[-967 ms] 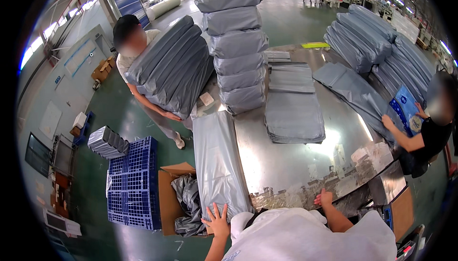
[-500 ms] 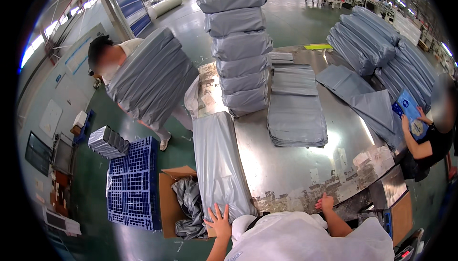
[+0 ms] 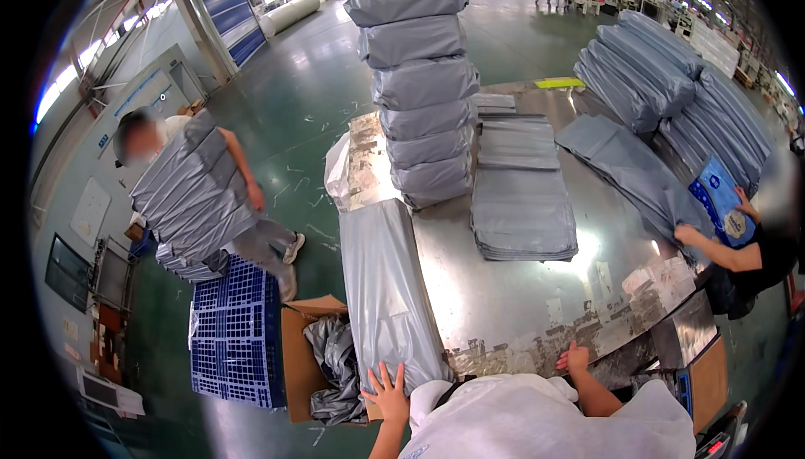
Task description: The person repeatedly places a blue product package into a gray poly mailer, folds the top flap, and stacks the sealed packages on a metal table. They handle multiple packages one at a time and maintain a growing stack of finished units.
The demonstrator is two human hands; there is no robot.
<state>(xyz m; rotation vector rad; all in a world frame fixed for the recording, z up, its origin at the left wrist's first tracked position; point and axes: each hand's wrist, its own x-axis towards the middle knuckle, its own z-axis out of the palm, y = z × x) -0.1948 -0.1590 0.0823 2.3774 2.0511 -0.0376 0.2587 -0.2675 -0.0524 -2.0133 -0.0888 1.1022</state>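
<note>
My left hand (image 3: 387, 394) rests with spread fingers on the near end of a long bundle wrapped in grey plastic (image 3: 386, 283). That bundle lies along the left side of the metal-topped table (image 3: 503, 308). My right hand (image 3: 575, 358) is at the table's front edge, holding nothing, its fingers stretched out. Beyond it lies a flat stack of grey plastic bags (image 3: 521, 199). Behind the long bundle rises a tall pile of wrapped grey bundles (image 3: 423, 82), its top cut off by the picture's edge.
At left a person (image 3: 243, 182) carries grey bundles beside a blue pallet (image 3: 237, 333). A cardboard box (image 3: 299, 367) of crumpled grey plastic stands by the table. At right another person (image 3: 738, 258) holds a blue package (image 3: 719, 199) near loose grey sheets (image 3: 620, 157) and piled bundles (image 3: 637, 73).
The person at left has carried the grey bundles farther left, toward the pallet. The person at right has moved one hand from the blue package to the grey sheets. My hands have hardly moved.
</note>
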